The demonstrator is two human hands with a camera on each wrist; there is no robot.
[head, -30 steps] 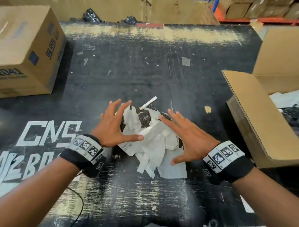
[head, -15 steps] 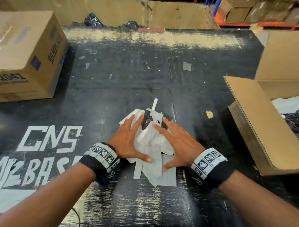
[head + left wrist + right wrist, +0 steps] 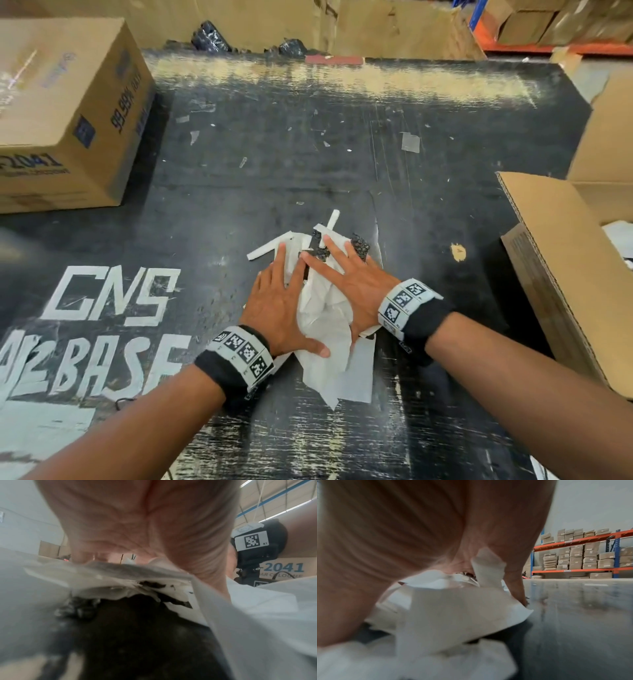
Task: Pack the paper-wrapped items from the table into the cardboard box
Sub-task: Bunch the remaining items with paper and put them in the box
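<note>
Now 2 hands, left hand (image 3: 277, 308) & right hand (image 3: 356, 284), flat-fingered on 1 paper bundle (image 3: 325, 318); 2 boxes (image 3: 548, 260).

White paper (image 3: 323, 318) wraps a black item (image 3: 359, 244) on the black table (image 3: 342, 164) with white lettering (image 3: 113, 301).

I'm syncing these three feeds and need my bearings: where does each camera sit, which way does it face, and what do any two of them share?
Head: on the head, facing forward and down at the table; shows both forearms, left hand and right hand flat on the paper bundle.
Left wrist: under the left palm, facing along it; also shows the right wristband.
Right wrist: under the right palm, facing the shelves.
Shared: all three show the paper bundle.
</note>
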